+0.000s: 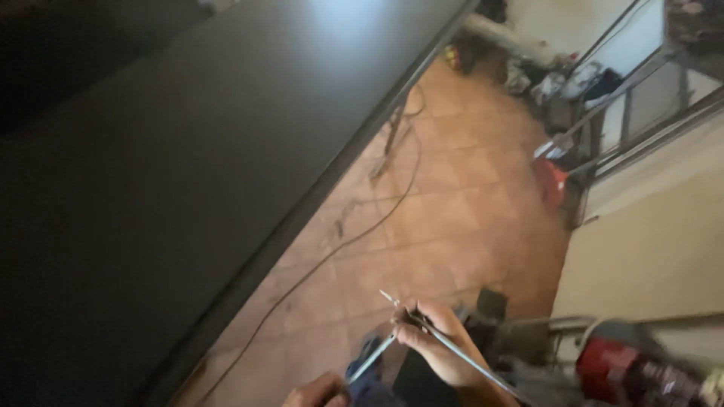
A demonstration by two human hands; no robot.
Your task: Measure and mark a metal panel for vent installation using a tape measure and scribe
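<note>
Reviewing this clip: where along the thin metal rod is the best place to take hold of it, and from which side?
Best taken mid-length, where the right hand already pinches the thin metal rod. Both ends project free: the tip points up-left over the tiled floor, the rest runs down-right. The rod is slim and slanted, so a fingertip grip from below-right, across its axis, should steady it. The left hand is low beside a second rod.

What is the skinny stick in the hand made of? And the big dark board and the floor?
The thin rod in the right hand looks like bare metal: grey, with a dull shine. The big dark panel seems to be smooth painted sheet, maybe metal, with a soft glare on top. The floor looks like orange-brown clay tiles, matte, with visible joints.
</note>
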